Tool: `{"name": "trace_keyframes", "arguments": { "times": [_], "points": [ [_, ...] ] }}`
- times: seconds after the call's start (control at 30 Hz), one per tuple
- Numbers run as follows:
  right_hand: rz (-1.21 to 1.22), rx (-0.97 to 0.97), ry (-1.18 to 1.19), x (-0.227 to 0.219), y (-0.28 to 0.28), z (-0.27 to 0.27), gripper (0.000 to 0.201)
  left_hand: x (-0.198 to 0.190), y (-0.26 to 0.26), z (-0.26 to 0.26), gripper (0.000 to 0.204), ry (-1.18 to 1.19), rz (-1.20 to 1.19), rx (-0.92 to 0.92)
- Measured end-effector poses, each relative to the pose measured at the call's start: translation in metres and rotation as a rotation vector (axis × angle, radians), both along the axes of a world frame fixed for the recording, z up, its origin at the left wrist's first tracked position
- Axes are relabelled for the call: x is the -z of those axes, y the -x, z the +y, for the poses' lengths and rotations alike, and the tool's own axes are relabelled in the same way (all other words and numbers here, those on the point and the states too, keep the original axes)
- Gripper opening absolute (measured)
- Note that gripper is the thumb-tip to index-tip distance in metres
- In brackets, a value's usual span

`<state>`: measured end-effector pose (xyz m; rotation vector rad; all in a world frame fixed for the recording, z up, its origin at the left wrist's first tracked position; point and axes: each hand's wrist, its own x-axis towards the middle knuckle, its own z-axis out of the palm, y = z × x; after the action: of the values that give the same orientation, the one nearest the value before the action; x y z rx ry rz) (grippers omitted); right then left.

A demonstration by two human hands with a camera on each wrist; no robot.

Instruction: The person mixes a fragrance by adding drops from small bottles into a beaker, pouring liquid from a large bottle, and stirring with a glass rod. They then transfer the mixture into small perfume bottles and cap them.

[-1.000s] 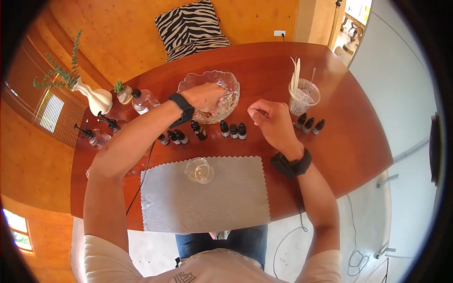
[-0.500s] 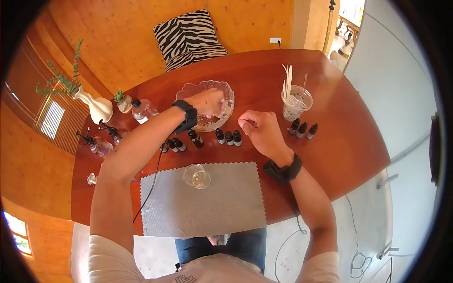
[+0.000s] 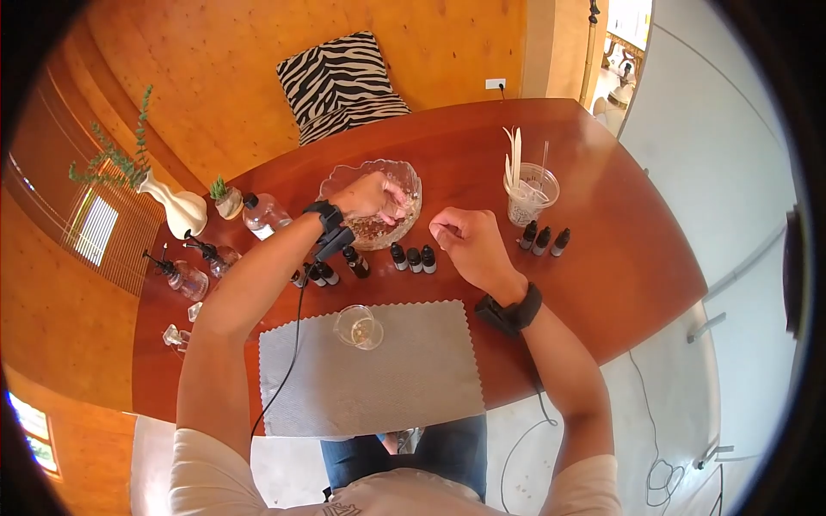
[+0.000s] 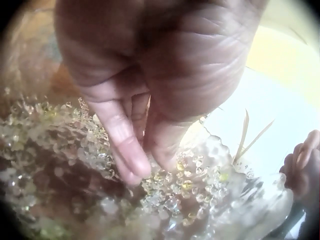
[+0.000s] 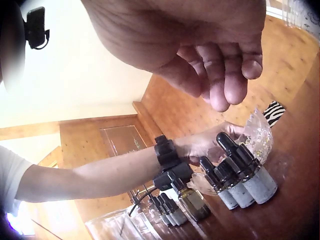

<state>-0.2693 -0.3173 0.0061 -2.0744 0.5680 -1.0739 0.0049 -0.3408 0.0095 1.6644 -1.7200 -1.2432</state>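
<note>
My left hand (image 3: 366, 198) reaches down into a scalloped clear glass bowl (image 3: 415, 176) of small clear and yellowish beads (image 4: 187, 185). In the left wrist view its thumb and bent fingers (image 4: 131, 152) come close together, tips right among the beads; I cannot tell whether any are pinched. My right hand (image 3: 471, 245) hovers to the right of the bowl with fingers loosely curled, and nothing shows in it in the right wrist view. Small dark dropper bottles (image 5: 240, 177) stand between the hands and the mat. A glass beaker (image 3: 357, 328) holding a few beads sits on the grey mat (image 3: 379, 391).
A plastic cup (image 3: 527, 202) with pale sticks and three small bottles (image 3: 540, 242) stand at the right. On the left are pump bottles (image 3: 185, 279), a large clear bottle (image 3: 265, 215), a small potted plant (image 3: 225, 199) and a white vase (image 3: 176, 206). A cable (image 3: 297, 353) crosses the mat.
My left hand has turned within the bowl, and its fingertips now show more in the head view. My right hand has stayed beside the bowl. The head view has shifted slightly.
</note>
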Motion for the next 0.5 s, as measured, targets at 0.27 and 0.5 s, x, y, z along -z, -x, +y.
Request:
{"name": "trace_keyframes", "arguments": {
  "times": [0.27,0.5],
  "points": [
    [-0.033,0.032,0.016,0.006,-0.001,-0.004,0.004,-0.003,-0.019,0.012,0.026,0.007,0.204,-0.018],
    [-0.066,0.071,-0.031,0.006,0.000,-0.006,0.006,-0.047,-0.023,0.051,0.024,0.097,0.284,-0.107]
  ]
}}
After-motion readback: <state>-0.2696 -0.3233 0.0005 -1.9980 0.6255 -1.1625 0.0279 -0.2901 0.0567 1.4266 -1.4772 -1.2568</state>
